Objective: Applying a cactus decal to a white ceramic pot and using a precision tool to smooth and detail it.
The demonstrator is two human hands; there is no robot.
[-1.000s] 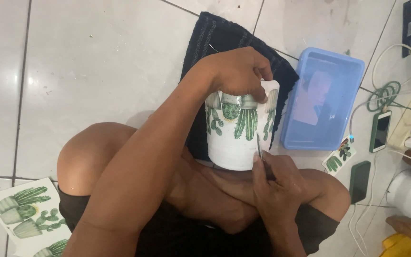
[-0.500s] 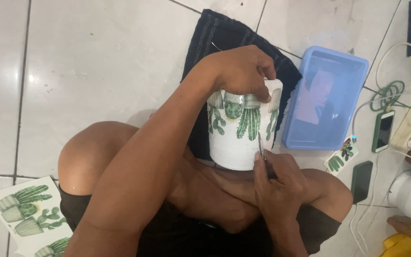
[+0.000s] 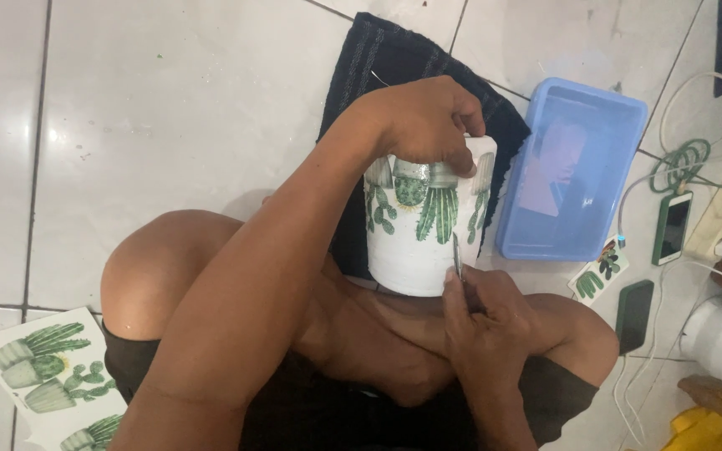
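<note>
Fingers (image 3: 460,160) atop cactus pot (image 3: 415,242)

Pot (image 3: 415,250) stands on cloth (image 3: 394,67), tub (image 3: 574,175) beside it.

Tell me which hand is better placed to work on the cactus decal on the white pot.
Right. The right hand holds a thin tool whose tip is at the white pot just below the cactus decal; the left hand grips the pot's far end.

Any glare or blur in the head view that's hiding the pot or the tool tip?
Head view: light is even and soft. Glare sits on the floor tiles and in the blue tub, not on the pot. The pot's cactus prints are sharp; the thin tool is slightly soft but visible.
</note>
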